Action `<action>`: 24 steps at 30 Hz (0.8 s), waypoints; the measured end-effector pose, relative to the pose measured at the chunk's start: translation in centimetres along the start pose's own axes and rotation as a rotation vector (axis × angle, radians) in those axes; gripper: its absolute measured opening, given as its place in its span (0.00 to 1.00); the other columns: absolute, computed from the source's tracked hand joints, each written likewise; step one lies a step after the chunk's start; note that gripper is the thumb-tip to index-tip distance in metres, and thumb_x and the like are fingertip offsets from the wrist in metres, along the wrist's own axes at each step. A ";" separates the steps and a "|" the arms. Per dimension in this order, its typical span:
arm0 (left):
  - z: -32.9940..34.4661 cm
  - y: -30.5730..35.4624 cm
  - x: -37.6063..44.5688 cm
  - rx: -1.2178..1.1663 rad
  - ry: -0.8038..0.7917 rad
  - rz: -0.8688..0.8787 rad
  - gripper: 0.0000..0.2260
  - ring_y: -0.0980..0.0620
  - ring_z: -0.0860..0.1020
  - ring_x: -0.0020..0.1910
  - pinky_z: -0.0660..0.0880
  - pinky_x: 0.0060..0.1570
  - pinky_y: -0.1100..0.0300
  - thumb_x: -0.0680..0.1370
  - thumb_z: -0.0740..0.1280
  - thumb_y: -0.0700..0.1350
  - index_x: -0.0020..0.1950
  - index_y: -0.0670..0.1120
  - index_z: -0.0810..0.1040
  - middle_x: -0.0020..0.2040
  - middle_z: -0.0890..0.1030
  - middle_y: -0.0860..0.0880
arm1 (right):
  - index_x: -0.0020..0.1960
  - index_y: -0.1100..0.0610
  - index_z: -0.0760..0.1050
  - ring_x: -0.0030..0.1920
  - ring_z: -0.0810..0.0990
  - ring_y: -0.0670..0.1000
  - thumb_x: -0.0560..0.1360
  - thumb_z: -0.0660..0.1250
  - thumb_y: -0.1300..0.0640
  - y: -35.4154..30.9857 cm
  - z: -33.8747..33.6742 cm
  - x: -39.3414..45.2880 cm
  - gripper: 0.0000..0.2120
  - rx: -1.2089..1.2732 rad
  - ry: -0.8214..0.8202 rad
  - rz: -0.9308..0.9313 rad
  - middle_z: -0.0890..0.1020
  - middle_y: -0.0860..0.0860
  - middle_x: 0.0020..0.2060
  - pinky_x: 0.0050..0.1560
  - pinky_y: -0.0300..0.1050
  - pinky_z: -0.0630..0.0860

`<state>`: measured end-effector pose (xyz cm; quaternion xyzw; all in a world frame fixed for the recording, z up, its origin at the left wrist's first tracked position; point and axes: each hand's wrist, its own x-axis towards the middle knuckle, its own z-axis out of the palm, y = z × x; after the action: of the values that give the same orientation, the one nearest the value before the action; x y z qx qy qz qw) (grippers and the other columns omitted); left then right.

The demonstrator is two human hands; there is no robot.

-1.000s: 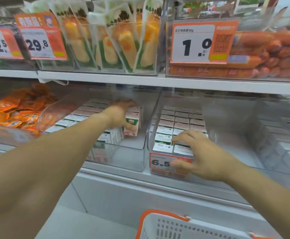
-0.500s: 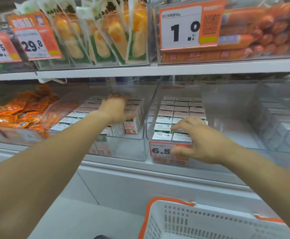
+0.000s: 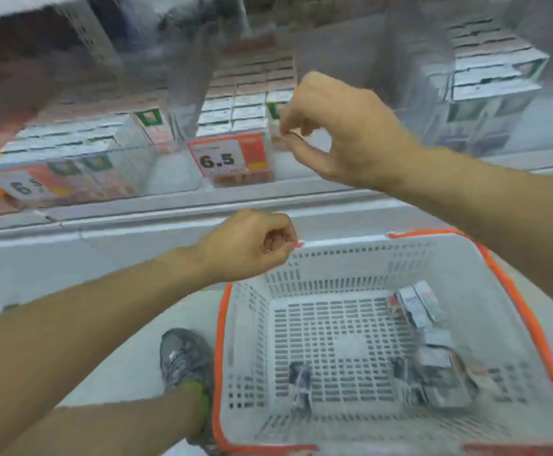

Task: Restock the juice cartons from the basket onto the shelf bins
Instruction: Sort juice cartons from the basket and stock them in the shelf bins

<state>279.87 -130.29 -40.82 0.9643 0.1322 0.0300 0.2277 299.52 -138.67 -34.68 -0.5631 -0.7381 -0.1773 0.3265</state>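
Both hands are being carried empty above the basket (image 3: 512,311): the left hand (image 3: 248,245) is being held loosely curled over the basket's far left rim, gripping nothing, and the right hand (image 3: 337,130) is being held in front of the middle shelf bin (image 3: 235,159), its fingertips (image 3: 285,134) drawn together as if pinching, though nothing can be made out between them. A few juice cartons (image 3: 433,366) are lying toppled along the right side of the basket floor, with one more (image 3: 301,380) nearer the middle. The picture is being smeared by head motion, so carton faces are not being read. Risk is being judged as follows: a hurried reach may be sending fingers against the slotted basket wall; a fallen carton taken by one corner may be slipping or being crushed; and a carton may be getting dropped into the wrong bin, since the rows in the left bin (image 3: 71,149) and the middle one look alike.
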 end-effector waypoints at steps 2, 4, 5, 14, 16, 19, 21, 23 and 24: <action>4.8 0.3 0.5 -0.012 -0.115 -0.027 0.03 0.55 0.78 0.36 0.72 0.44 0.64 0.77 0.67 0.45 0.47 0.47 0.81 0.39 0.83 0.52 | 0.48 0.56 0.77 0.37 0.71 0.47 0.75 0.66 0.58 0.3 -0.2 -4.2 0.03 0.031 -0.163 0.095 0.72 0.46 0.41 0.40 0.45 0.70; 10.0 0.1 1.0 -0.076 -0.206 -0.077 0.03 0.53 0.79 0.38 0.75 0.49 0.60 0.78 0.67 0.44 0.47 0.47 0.81 0.40 0.83 0.52 | 0.45 0.54 0.77 0.35 0.70 0.45 0.74 0.68 0.58 1.3 0.6 -9.3 0.01 0.072 -0.299 0.284 0.73 0.44 0.39 0.41 0.43 0.72; 12.6 -0.1 1.1 -0.134 -0.244 -0.113 0.04 0.53 0.79 0.39 0.77 0.48 0.56 0.78 0.68 0.45 0.48 0.47 0.81 0.41 0.83 0.52 | 0.44 0.53 0.78 0.35 0.72 0.45 0.73 0.70 0.59 1.8 1.1 -12.1 0.02 0.094 -0.356 0.391 0.75 0.44 0.37 0.42 0.44 0.74; 26.8 -5.0 -3.0 -0.175 -0.755 -0.480 0.28 0.48 0.74 0.63 0.71 0.65 0.53 0.75 0.73 0.52 0.72 0.47 0.69 0.69 0.71 0.48 | 0.49 0.54 0.78 0.46 0.80 0.50 0.74 0.72 0.58 0.5 7.1 -31.7 0.06 0.301 -1.128 0.852 0.82 0.51 0.46 0.53 0.50 0.78; 28.0 -5.6 -3.7 -0.212 -0.723 -0.557 0.30 0.51 0.74 0.55 0.72 0.59 0.58 0.75 0.74 0.50 0.73 0.46 0.68 0.66 0.74 0.47 | 0.57 0.56 0.78 0.50 0.78 0.49 0.75 0.71 0.57 0.0 9.0 -32.8 0.11 0.286 -1.218 0.841 0.81 0.52 0.54 0.54 0.44 0.75; 29.3 -5.9 -4.0 -0.220 -0.755 -0.543 0.30 0.47 0.74 0.60 0.70 0.57 0.60 0.76 0.73 0.48 0.75 0.44 0.66 0.66 0.73 0.46 | 0.66 0.55 0.74 0.57 0.77 0.52 0.77 0.69 0.58 -0.3 11.7 -33.3 0.18 0.231 -1.343 0.793 0.77 0.52 0.62 0.58 0.46 0.75; 29.7 -6.2 -4.0 -0.138 -0.762 -0.512 0.29 0.46 0.74 0.64 0.70 0.61 0.57 0.75 0.74 0.49 0.73 0.42 0.69 0.67 0.74 0.45 | 0.71 0.53 0.70 0.61 0.76 0.54 0.77 0.68 0.61 -0.5 13.0 -33.4 0.23 0.199 -1.413 0.763 0.75 0.53 0.65 0.61 0.50 0.75; 30.1 -6.9 -3.8 -0.126 -0.748 -0.529 0.24 0.47 0.76 0.60 0.73 0.60 0.57 0.73 0.76 0.49 0.66 0.41 0.76 0.62 0.78 0.44 | 0.74 0.52 0.66 0.63 0.75 0.54 0.77 0.66 0.64 -0.6 13.8 -33.5 0.26 0.185 -1.487 0.737 0.73 0.52 0.67 0.60 0.49 0.75; 30.2 -7.1 -3.7 -0.142 -0.743 -0.545 0.21 0.49 0.77 0.56 0.73 0.58 0.58 0.72 0.77 0.48 0.60 0.41 0.78 0.58 0.79 0.46 | 0.74 0.53 0.65 0.63 0.76 0.54 0.78 0.65 0.64 -0.6 14.1 -33.7 0.27 0.165 -1.540 0.714 0.74 0.52 0.66 0.57 0.48 0.75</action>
<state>278.13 -138.21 -70.98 0.8217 0.2880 -0.3696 0.3245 300.15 -154.07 -67.77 -0.6999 -0.5431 0.4231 -0.1901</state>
